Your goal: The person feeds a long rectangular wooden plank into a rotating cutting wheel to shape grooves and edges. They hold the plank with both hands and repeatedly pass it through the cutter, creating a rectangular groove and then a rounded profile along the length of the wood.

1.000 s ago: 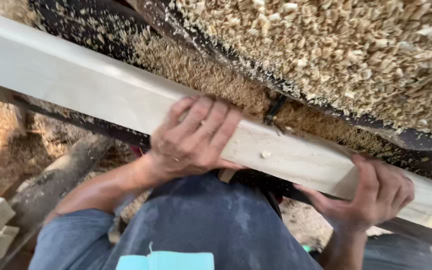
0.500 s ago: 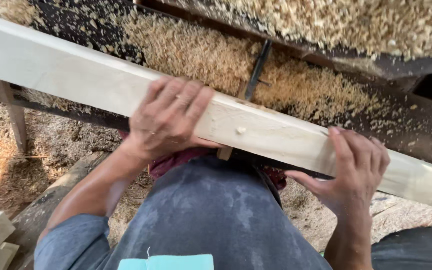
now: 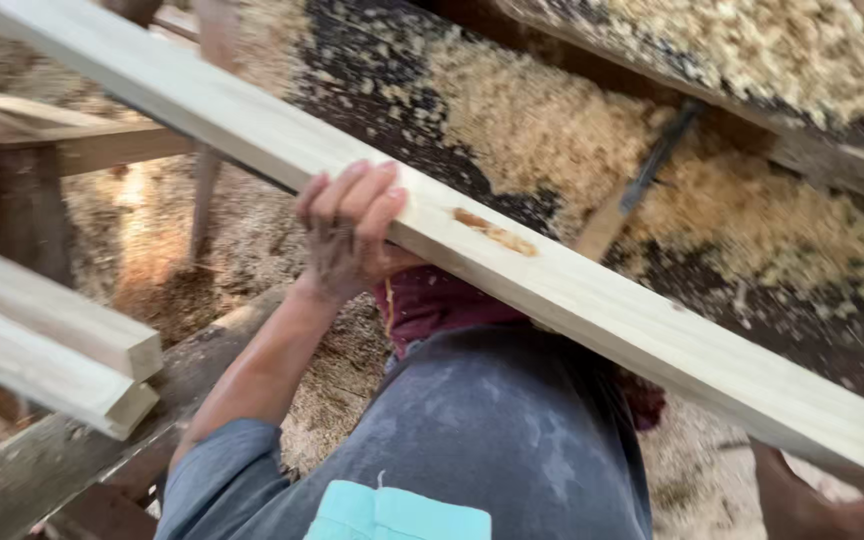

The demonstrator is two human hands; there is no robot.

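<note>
A long pale planed wooden board (image 3: pixel 592 290) runs diagonally from the upper left down to the lower right, with a small brown knot on its face. My left hand (image 3: pixel 347 235) grips its near edge around the middle, fingers curled over the top. My right hand (image 3: pixel 852 505) is under the board's lower right end, mostly cut off by the frame, holding it from below. My grey-blue shirt fills the bottom centre beneath the board.
Two stacked pale boards (image 3: pixel 62 350) end at the left. Behind stands a dark machine bed (image 3: pixel 652 170) heaped with sawdust and shavings. A dark log (image 3: pixel 42 470) lies at the lower left, and wooden posts (image 3: pixel 207 110) rise at the upper left.
The board has swung steeper and moved right and down with both hands on it. My view has shifted left, bringing the stacked boards closer. My right hand has slid to the frame's corner.
</note>
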